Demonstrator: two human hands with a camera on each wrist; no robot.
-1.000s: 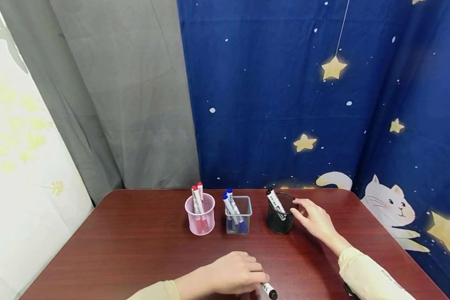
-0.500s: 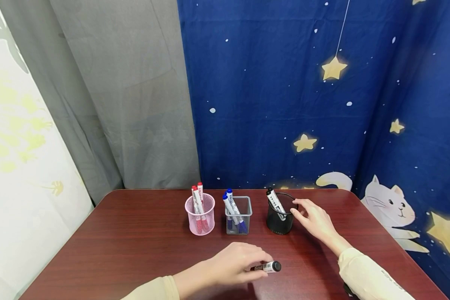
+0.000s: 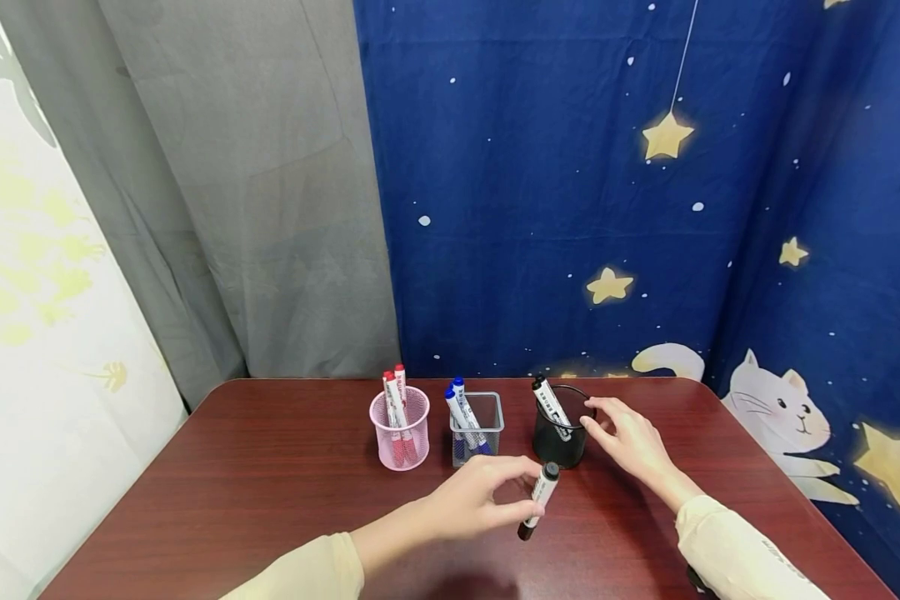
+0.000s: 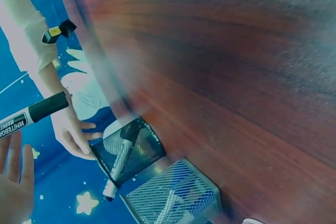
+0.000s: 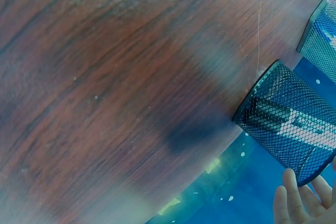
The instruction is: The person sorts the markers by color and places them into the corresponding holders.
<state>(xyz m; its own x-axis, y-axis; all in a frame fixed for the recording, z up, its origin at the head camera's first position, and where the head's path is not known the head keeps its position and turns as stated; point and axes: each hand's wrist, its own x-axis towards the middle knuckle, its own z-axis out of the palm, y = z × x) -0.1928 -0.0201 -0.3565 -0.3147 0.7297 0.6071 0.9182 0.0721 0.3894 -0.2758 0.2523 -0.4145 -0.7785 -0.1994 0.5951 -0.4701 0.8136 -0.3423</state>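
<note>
My left hand (image 3: pixel 474 502) pinches a black-capped whiteboard marker (image 3: pixel 543 493) between thumb and fingers, above the table in front of the pen holders. The marker stands nearly upright, slightly tilted, apart from the holders. In the left wrist view, its label and black end show beside the fingers (image 4: pixel 16 163). A round black mesh pen holder (image 3: pixel 558 446) stands to the right, with at least one black marker (image 3: pixel 552 407) leaning inside. My right hand (image 3: pixel 633 442) holds that holder at the right side of its rim. In the right wrist view, fingertips (image 5: pixel 291 182) lie at the rim.
A square grey mesh holder (image 3: pixel 499 417) with blue markers (image 3: pixel 461 408) stands left of the black one, partly behind my left hand. Further left is a pink round holder (image 3: pixel 417 442) with red markers (image 3: pixel 393 400). The brown table (image 3: pixel 270 492) ends at curtains (image 3: pixel 510 208).
My left hand has lifted the marker off the table and moved it forward, turning it from lying flat to nearly upright. The right hand stays at the black holder.
</note>
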